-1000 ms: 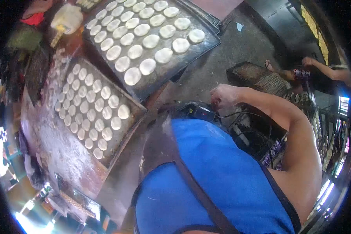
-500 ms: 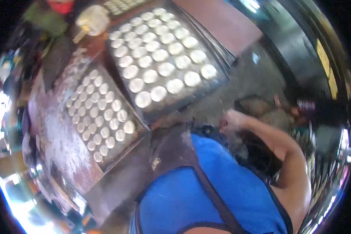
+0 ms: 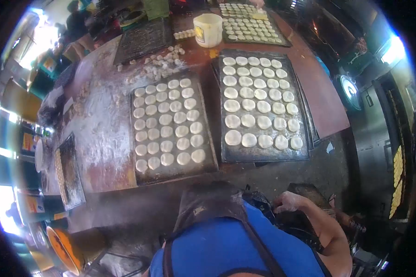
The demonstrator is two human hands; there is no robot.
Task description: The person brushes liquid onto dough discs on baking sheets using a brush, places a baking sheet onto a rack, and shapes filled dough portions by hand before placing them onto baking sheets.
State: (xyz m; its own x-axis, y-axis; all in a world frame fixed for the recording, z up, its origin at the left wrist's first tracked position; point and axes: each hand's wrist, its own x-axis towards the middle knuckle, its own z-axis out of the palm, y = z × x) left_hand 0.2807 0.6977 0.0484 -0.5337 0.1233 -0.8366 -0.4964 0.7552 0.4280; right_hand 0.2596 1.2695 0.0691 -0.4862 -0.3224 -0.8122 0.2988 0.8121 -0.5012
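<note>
My right hand [image 3: 287,201] is floury and hangs to the right of my body, below the table edge. Its fingers are loosely curled in, and nothing shows in them. In front of me on the table lie two dark baking trays with rows of flat, pale dough rounds. The right tray [image 3: 275,156] rests on other trays and is nearer to this hand. Left of it is the second tray [image 3: 171,176], its dough rounds [image 3: 167,146] in even rows. My left hand is out of sight.
The reddish table [image 3: 330,122] has flour over its left part. A white bucket [image 3: 209,31] and small dough pieces [image 3: 164,60] stand farther back. Beyond is another filled tray [image 3: 282,41], with a person's hand [image 3: 258,3] above it. A dark tray [image 3: 145,39] lies back left.
The view has swung and levelled, so the trays now appear upright and more of the table shows. My right hand stays low at my right side, still curled.
</note>
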